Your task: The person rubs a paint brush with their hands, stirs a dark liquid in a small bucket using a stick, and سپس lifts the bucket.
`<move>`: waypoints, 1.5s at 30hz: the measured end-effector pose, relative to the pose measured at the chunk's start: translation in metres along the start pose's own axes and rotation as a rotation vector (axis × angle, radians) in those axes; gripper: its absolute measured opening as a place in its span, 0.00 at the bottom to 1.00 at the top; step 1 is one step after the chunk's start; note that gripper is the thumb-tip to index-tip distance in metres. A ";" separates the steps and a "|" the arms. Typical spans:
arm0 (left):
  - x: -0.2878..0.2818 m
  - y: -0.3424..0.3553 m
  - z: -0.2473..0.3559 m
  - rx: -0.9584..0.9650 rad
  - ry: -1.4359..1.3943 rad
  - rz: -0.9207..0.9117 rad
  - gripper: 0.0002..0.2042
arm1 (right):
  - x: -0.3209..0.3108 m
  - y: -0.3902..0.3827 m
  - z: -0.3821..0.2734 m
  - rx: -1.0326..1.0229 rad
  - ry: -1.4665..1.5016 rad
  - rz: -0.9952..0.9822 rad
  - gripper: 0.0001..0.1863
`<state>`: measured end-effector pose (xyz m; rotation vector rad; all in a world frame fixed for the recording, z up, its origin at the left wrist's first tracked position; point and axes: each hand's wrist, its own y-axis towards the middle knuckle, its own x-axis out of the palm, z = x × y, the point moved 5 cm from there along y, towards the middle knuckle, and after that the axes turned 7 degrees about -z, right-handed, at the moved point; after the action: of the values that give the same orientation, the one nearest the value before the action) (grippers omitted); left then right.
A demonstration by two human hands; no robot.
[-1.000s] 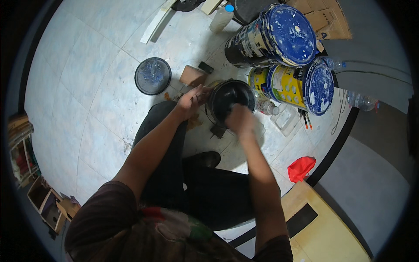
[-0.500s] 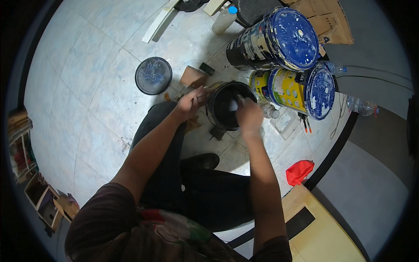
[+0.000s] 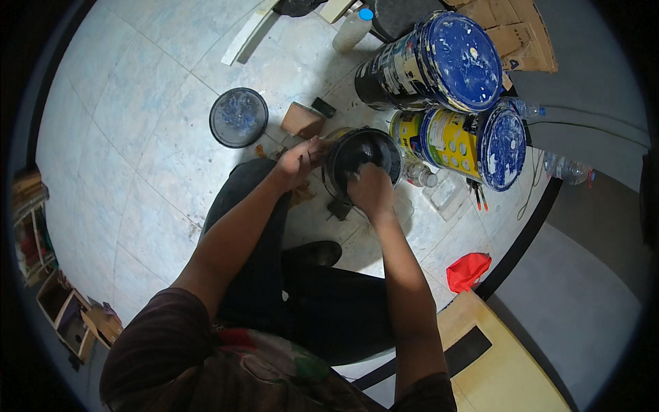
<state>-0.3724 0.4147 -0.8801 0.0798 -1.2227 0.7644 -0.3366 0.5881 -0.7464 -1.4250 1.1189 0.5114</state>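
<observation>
A small paint bucket (image 3: 336, 165) with a dark inside stands open on the tiled floor between my knees. My left hand (image 3: 300, 163) grips its left side near the rim. Down in the bucket's mouth is my right hand (image 3: 372, 189), its fingers closed; whatever it holds is hidden by the hand and the dark interior. Dark wet-looking material (image 3: 371, 149) shows inside beyond the knuckles. Left of the bucket lies a round black lid (image 3: 238, 117) smeared with blue and white. A brownish block (image 3: 302, 120) rests just beyond my left hand.
Two large paint pails, one dark with a blue lid (image 3: 467, 58) and one yellow (image 3: 446, 141), stand at the far right. Nearby are a clear jar (image 3: 419, 174), a clear tray (image 3: 445, 196), brushes (image 3: 478, 196) and a red bag (image 3: 468, 270). A blue-capped bottle (image 3: 353, 33) stands behind.
My right hand has swept left and toward me inside the bucket, from its right side to the near edge. My left hand keeps its place on the bucket.
</observation>
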 end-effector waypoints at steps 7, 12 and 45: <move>0.005 -0.008 0.006 0.097 0.129 -0.060 0.29 | -0.005 0.000 0.010 0.106 -0.031 -0.017 0.14; 0.006 -0.003 0.003 0.084 0.037 -0.096 0.28 | 0.004 0.016 0.028 0.025 0.042 0.154 0.10; -0.012 -0.003 0.001 0.062 0.085 -0.124 0.34 | -0.044 0.018 0.040 -0.022 0.062 0.043 0.16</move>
<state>-0.3732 0.4063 -0.8888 0.1711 -1.1032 0.6911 -0.3589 0.6420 -0.7273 -1.4467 1.1987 0.5147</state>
